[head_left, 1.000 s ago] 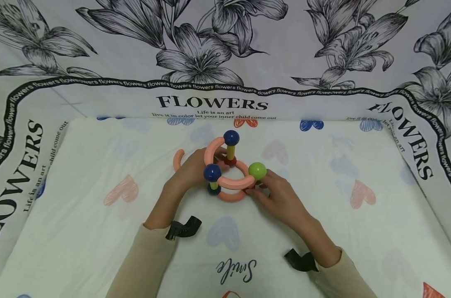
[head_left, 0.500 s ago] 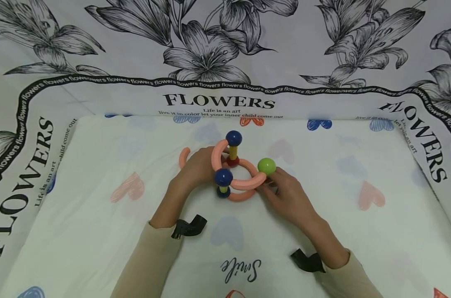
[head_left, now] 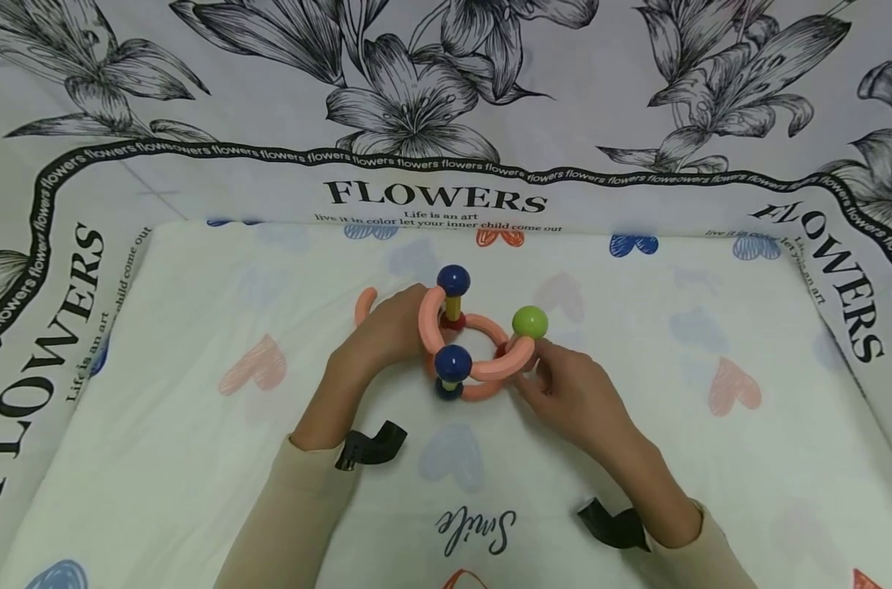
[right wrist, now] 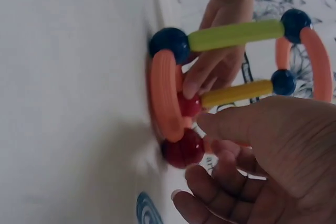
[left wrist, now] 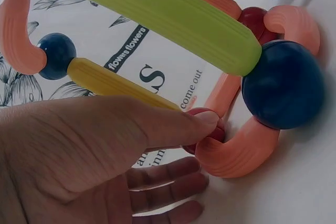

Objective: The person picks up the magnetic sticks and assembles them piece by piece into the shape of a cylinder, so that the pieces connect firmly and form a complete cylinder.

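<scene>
A toy frame of magnetic rods and balls stands on the cloth between my hands. Curved orange rods form its lower and upper rings, a blue ball tops the near upright and a green ball sits at the right. My left hand pinches the red ball below the yellow rod, thumb on top. The green rod is another upright. At the right, my right hand pinches the frame close to a lower red ball; its fingers partly hide the upright there.
A loose curved orange rod lies behind my left hand. White cloth with printed hearts covers the table, bordered by a flower-print cloth. Black camera mounts project from both wrists.
The frame has turned slightly: its near blue balls have come a little towards me and to the right. Both hands stay on it throughout. The head view has shifted somewhat.
</scene>
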`<state>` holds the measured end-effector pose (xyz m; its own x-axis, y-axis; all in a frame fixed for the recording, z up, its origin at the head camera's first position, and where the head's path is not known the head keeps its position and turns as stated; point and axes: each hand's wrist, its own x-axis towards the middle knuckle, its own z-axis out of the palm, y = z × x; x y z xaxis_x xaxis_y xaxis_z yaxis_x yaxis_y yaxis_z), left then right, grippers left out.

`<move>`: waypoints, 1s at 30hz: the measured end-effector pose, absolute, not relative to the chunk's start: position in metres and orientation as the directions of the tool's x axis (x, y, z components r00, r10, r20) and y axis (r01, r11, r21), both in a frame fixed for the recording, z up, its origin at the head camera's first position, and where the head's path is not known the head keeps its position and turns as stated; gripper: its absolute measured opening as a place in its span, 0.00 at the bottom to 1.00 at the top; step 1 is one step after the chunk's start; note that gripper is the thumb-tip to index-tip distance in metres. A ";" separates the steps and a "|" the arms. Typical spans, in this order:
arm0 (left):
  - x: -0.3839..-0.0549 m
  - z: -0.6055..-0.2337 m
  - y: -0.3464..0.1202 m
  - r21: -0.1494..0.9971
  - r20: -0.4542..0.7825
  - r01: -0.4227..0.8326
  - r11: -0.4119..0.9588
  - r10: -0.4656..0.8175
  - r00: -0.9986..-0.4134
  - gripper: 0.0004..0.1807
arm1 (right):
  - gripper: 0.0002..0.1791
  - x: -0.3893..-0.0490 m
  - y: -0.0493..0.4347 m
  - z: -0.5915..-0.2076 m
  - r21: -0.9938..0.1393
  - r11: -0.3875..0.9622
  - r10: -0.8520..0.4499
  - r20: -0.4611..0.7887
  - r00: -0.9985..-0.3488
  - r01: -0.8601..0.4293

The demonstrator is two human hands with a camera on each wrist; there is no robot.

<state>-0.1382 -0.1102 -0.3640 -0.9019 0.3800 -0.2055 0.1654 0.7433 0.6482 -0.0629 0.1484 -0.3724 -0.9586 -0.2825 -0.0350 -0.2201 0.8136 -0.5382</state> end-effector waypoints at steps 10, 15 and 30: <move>-0.134 -0.365 -0.111 0.708 -0.167 0.166 0.686 0.391 -0.905 0.08 | 0.16 -0.050 0.130 -0.375 -0.631 0.655 -0.443 0.125 -0.888 -0.416; -0.136 -0.364 -0.111 0.710 -0.174 0.169 0.683 0.403 -0.899 0.13 | 0.13 -0.048 0.128 -0.379 -0.586 0.691 -0.444 0.118 -0.888 -0.423; -0.139 -0.364 -0.113 0.652 -0.215 0.156 0.742 0.379 -0.900 0.07 | 0.11 -0.058 0.132 -0.387 -0.522 0.748 -0.418 0.110 -0.902 -0.410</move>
<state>-0.1391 -0.1133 -0.3641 -0.9003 0.3787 -0.2146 0.1565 0.7416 0.6524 -0.0580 0.1322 -0.3866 -0.9018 -0.4180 0.1100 -0.4103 0.7477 -0.5221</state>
